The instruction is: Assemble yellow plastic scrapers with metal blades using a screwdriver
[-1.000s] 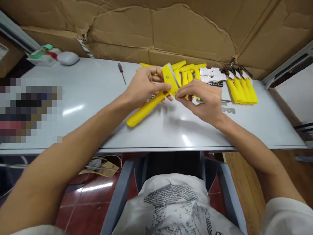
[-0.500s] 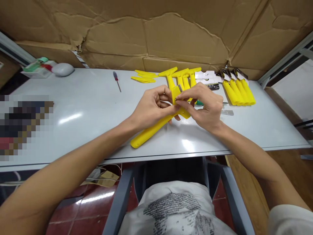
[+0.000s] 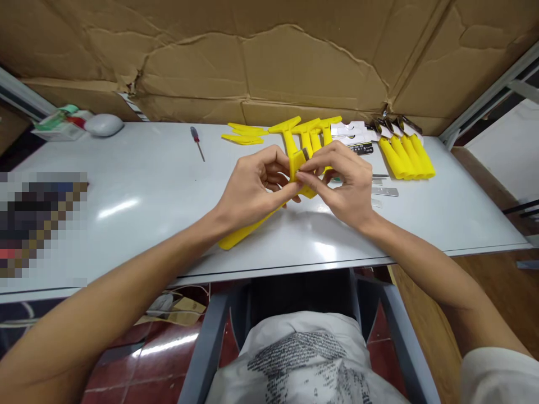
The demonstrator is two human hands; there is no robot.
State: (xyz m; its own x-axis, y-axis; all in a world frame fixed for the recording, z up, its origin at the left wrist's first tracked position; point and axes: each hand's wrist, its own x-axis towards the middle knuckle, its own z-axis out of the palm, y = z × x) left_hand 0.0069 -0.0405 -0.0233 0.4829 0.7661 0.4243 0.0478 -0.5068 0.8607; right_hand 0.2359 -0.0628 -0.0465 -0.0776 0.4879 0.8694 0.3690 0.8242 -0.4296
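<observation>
My left hand [image 3: 256, 188] is closed around the head end of a yellow plastic scraper [image 3: 241, 235], whose handle slants down to the left over the table. A grey blade edge shows at the top of the head. My right hand [image 3: 347, 182] is closed in a pinch, thumb and forefinger at the face of the scraper head. Something small and dark seemed to sit in that pinch; now the fingertips hide it. Behind my hands lie several yellow T-shaped scraper bodies [image 3: 286, 126], and flat yellow pieces [image 3: 244, 138] are left of them.
A screwdriver [image 3: 197, 143] lies at the back left. On the right are scrapers with thick yellow handles [image 3: 406, 160], white cards [image 3: 347, 132] and metal blades [image 3: 385, 192]. A white computer mouse [image 3: 104, 125] sits far left. Cardboard [image 3: 202, 67] walls the back edge.
Both hands and the scraper have shifted slightly left in view, along with the whole scene. The scraper head is turned a little, and the right fingertips stay pressed to it.
</observation>
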